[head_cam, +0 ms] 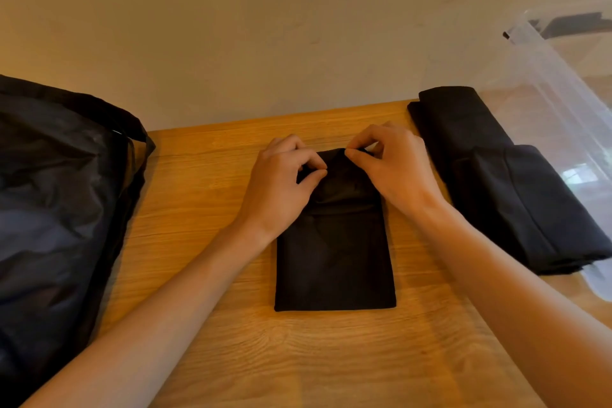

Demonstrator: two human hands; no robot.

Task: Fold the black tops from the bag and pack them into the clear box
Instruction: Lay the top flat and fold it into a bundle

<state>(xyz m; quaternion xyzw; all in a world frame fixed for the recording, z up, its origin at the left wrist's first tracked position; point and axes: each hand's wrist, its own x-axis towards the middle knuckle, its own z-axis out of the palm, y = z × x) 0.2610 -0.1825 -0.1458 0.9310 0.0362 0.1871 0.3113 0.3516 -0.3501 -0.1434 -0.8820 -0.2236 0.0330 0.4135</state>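
A black top (334, 258), folded into a narrow rectangle, lies in the middle of the wooden table (298, 358). My left hand (281, 182) pinches its far edge on the left side. My right hand (394, 166) pinches the same far edge on the right side. A black bag (56, 195) sits at the left of the table, its strap near the wall. At the right, other folded black tops (516, 182) lie stacked beside the clear box (563, 83), with a further dark item seen through the box wall.
A plain beige wall (265, 26) rises directly behind the table's far edge. Bare wood shows in front of the folded top and between it and the bag. The clear box runs off the right side of the view.
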